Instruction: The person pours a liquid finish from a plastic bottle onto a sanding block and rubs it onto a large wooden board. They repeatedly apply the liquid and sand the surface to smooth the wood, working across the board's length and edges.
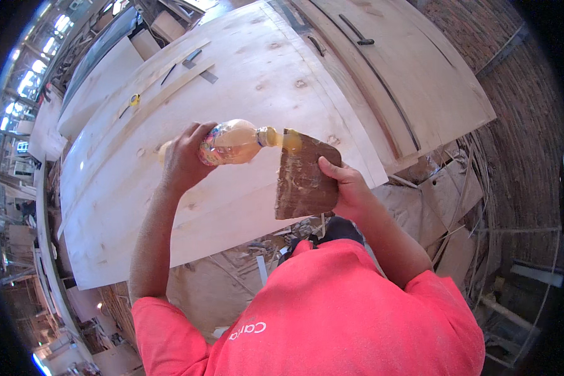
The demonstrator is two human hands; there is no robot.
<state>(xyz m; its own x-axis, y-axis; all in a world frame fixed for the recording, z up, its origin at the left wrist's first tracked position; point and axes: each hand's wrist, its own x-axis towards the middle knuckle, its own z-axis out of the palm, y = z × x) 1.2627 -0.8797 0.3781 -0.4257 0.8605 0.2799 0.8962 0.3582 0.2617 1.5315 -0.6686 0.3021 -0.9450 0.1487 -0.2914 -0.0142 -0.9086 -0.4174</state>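
My left hand (187, 156) is closed around a clear plastic bottle (235, 143) with a colourful label and yellowish contents. The bottle lies almost level, its neck pointing right. Yellow glue-like stuff at its mouth touches the upper left part of a brown board piece (308, 178). This piece is flat, with rounded right corners and pale smears on its face. My right hand (349, 188) grips its right edge, thumb on the face; the other fingers are hidden behind it. Both hands are above a large pale plywood sheet (232, 219).
On the plywood lie a yellow tape measure (135, 99), a try square (193, 58) and thin wood strips (169, 88). A hammer-like tool (357, 31) rests on boards at the back right. Wood scraps (448, 194) litter the floor on the right.
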